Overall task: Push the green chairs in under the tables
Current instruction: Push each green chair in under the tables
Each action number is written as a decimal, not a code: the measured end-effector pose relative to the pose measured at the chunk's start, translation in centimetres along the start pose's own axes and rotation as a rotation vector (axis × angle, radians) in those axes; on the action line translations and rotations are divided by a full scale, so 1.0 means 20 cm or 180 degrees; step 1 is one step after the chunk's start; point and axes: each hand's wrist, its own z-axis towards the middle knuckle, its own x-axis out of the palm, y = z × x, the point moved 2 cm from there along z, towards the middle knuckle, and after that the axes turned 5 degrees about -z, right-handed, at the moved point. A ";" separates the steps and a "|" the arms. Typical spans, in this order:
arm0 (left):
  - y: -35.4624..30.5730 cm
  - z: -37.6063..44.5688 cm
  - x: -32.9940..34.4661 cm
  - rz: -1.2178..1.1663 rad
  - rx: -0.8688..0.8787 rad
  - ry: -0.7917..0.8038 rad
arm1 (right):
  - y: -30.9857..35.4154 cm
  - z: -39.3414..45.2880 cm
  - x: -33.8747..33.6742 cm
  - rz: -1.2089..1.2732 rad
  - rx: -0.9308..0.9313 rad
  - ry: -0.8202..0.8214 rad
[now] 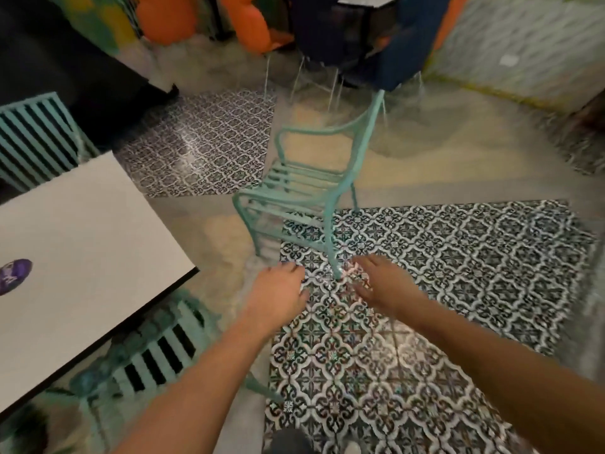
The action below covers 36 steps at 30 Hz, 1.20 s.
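Observation:
A green slatted chair (pixel 301 188) stands alone on the floor in the middle of the view, away from any table. My left hand (pixel 278 290) and my right hand (pixel 383 283) reach forward in front of me, fingers apart, holding nothing, both short of the chair. A white table (pixel 82 250) with a dark edge is at my left. A second green chair (pixel 163 348) sits partly under its near edge. A third green chair (pixel 32 136) shows its slatted back at the table's far side.
A purple object (pixel 13 276) lies on the white table. Orange chairs (pixel 252 24) and dark blue chairs (pixel 406 44) stand around another table at the back. Patterned tile patches (pixel 442 290) cover parts of the floor. The view is blurred.

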 end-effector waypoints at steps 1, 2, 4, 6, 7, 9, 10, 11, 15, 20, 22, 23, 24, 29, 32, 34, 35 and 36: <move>-0.05 0.12 -0.03 0.0113 0.0045 -0.0024 | -0.10 0.06 -0.05 -0.0113 0.0014 -0.0006; -0.08 0.20 -0.04 0.0144 0.0089 -0.0074 | -0.17 0.10 -0.08 -0.0224 -0.0004 -0.0014; -0.15 0.39 -0.07 0.0132 0.0086 -0.0140 | -0.32 0.22 -0.14 -0.0291 0.0024 -0.0066; -0.20 0.61 -0.08 0.0100 0.0066 -0.0225 | -0.46 0.35 -0.19 -0.0190 0.0094 -0.0089; -0.22 0.72 -0.08 0.0099 0.0061 -0.0265 | -0.53 0.42 -0.20 -0.0178 0.0120 -0.0091; -0.25 0.98 -0.07 0.0019 0.0043 -0.0331 | -0.67 0.57 -0.24 -0.0212 0.0157 -0.0106; -0.26 1.11 -0.07 -0.0051 0.0029 -0.0336 | -0.74 0.65 -0.27 -0.0213 0.0181 -0.0125; -0.27 1.24 -0.07 -0.0089 -0.0015 -0.0286 | -0.80 0.71 -0.30 -0.0201 0.0243 -0.0120; -0.28 1.71 -0.14 -0.0090 -0.0129 -0.0173 | -1.04 1.01 -0.49 -0.0348 0.0307 -0.0072; -0.25 2.14 -0.18 -0.0082 -0.0253 0.0018 | -1.29 1.40 -0.67 -0.0358 0.0187 -0.0159; -0.22 2.30 -0.15 -0.0107 -0.0431 0.0122 | -1.40 1.58 -0.70 -0.0330 0.0098 -0.0155; -0.21 2.39 -0.11 -0.0130 -0.0534 0.0187 | -1.46 1.67 -0.70 -0.0315 0.0046 -0.0118; -0.20 2.47 -0.08 -0.0151 -0.0637 0.0231 | -1.52 1.77 -0.70 -0.0297 -0.0028 -0.0062; -0.21 2.81 0.05 -0.0358 -0.1342 0.0533 | -1.79 2.29 -0.68 -0.0374 -0.0765 0.0122; -0.22 2.85 0.08 -0.0608 -0.1893 0.0686 | -1.85 2.51 -0.65 -0.0392 -0.1244 0.0405; -0.21 2.89 0.12 -0.0850 -0.2232 0.0754 | -1.89 2.69 -0.67 -0.0431 -0.1538 0.0477; -0.20 2.90 0.13 -0.0987 -0.2362 0.0822 | -1.90 2.75 -0.68 -0.0447 -0.1652 0.0468; -0.19 2.91 0.15 -0.1236 -0.2564 0.0851 | -1.90 2.84 -0.69 -0.0500 -0.1835 0.0504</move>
